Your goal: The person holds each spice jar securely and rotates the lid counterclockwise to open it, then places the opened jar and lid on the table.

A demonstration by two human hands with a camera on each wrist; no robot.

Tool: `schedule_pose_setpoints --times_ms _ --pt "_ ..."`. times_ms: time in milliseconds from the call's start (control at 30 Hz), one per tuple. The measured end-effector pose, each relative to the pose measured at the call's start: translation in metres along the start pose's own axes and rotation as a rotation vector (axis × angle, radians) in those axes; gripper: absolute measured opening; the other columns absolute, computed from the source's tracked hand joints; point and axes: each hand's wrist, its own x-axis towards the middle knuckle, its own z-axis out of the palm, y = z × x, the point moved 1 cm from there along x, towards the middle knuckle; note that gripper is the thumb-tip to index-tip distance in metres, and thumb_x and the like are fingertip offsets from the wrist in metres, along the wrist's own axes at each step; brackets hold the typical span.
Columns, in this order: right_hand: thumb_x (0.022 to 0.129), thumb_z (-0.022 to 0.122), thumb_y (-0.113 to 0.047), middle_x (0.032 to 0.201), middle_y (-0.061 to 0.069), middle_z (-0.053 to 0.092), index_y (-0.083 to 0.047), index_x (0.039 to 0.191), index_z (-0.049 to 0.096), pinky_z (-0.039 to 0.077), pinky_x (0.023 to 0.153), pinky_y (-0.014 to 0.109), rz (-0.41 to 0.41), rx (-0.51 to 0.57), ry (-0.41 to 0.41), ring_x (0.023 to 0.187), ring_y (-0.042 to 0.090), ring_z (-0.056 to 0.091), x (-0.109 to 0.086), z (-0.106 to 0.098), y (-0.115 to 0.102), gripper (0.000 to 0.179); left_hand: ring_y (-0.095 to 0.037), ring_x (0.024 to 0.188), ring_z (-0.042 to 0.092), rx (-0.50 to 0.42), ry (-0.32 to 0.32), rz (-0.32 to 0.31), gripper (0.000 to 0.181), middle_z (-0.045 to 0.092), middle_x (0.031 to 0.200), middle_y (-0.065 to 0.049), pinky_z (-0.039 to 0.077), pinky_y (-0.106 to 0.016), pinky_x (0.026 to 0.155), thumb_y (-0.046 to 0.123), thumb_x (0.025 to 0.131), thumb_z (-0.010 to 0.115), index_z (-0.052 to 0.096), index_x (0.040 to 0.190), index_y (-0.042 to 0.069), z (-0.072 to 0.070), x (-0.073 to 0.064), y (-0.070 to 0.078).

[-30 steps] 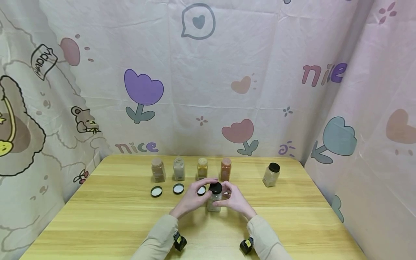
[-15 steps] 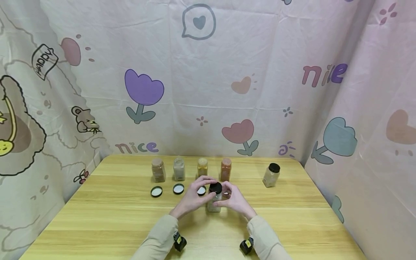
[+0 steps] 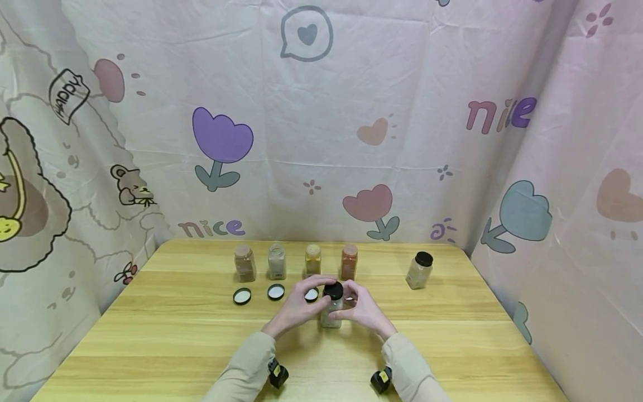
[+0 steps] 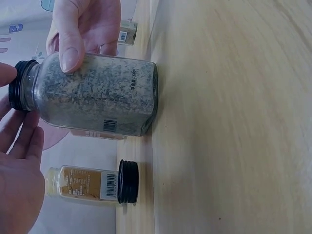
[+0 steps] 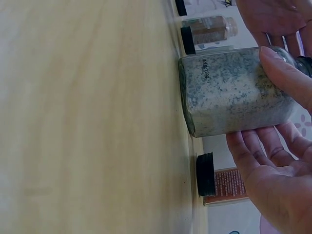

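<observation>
A clear spice jar (image 3: 330, 321) with speckled grey-green contents stands upright on the table between the two hands. Its black screw lid (image 3: 334, 290) sits on the neck. My left hand (image 3: 300, 302) grips that lid, thumb on the near side and fingers over the far side. Lower down, my right hand (image 3: 365, 309) holds the jar body between thumb and fingers. The left wrist view shows the jar (image 4: 97, 95) sideways, the right thumb (image 4: 71, 57) pressed on its glass. In the right wrist view the right fingers (image 5: 251, 146) lie against the jar's side.
Behind stands a row of lidless jars: brown (image 3: 245, 265), grey (image 3: 277, 263), yellow (image 3: 313, 259) and red-orange (image 3: 349, 263). Upturned black lids (image 3: 242, 296) lie in front of them, some partly hidden by the hands. A black-capped jar (image 3: 419, 271) stands at the right.
The left thumb and fingers shift slightly about the lid. The right hand, the jar and everything else stay in place.
</observation>
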Motion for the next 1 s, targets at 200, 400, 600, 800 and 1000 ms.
schedule_pose_setpoints --times_ms 200,400,600,800,1000 --pt "0.075 0.087 -0.006 0.108 0.006 0.065 -0.001 0.117 0.059 0.055 0.093 0.021 -0.003 -0.007 -0.009 0.097 0.014 0.063 -0.0004 -0.0001 -0.0002 0.05 -0.031 0.12 0.063 0.057 0.024 0.009 0.035 0.067 0.128 -0.013 0.057 -0.039 0.103 0.01 0.09 0.075 0.069 0.124 0.007 0.0001 -0.0005 -0.0009" --pt "0.076 0.087 -0.007 0.11 0.006 0.065 -0.002 0.117 0.06 0.055 0.094 0.021 -0.003 -0.011 -0.008 0.097 0.013 0.063 -0.0005 0.0 0.0 0.05 -0.037 0.131 0.057 0.051 0.017 0.015 0.037 0.062 0.139 -0.017 0.05 -0.037 0.113 0.007 0.091 0.072 0.066 0.128 0.006 -0.0002 -0.0009 0.0004" --pt "0.075 0.088 -0.006 0.11 0.007 0.066 -0.002 0.119 0.059 0.055 0.093 0.021 -0.003 -0.01 -0.004 0.097 0.012 0.064 -0.0008 0.0005 -0.001 0.053 -0.038 0.133 0.057 0.015 -0.005 -0.01 0.04 0.061 0.142 -0.017 0.046 -0.035 0.116 -0.004 0.088 0.066 0.066 0.127 0.003 -0.0008 -0.0007 0.0025" --pt "0.074 0.088 -0.005 0.111 0.009 0.066 -0.001 0.119 0.059 0.055 0.094 0.022 -0.004 -0.007 -0.001 0.097 0.013 0.064 -0.0008 0.0005 -0.0015 0.054 -0.035 0.124 0.063 0.012 0.0 -0.004 0.039 0.067 0.133 -0.016 0.051 -0.034 0.111 -0.005 0.087 0.066 0.068 0.125 0.006 -0.0005 -0.0001 0.0028" --pt "0.075 0.088 -0.006 0.11 0.008 0.066 -0.002 0.118 0.059 0.055 0.092 0.021 -0.002 -0.014 0.0 0.097 0.013 0.063 -0.0006 -0.0003 -0.0008 0.052 -0.028 0.119 0.064 0.039 0.019 0.033 0.038 0.068 0.128 -0.013 0.056 -0.04 0.104 -0.004 0.087 0.068 0.069 0.123 0.006 -0.0009 0.0003 0.0015"
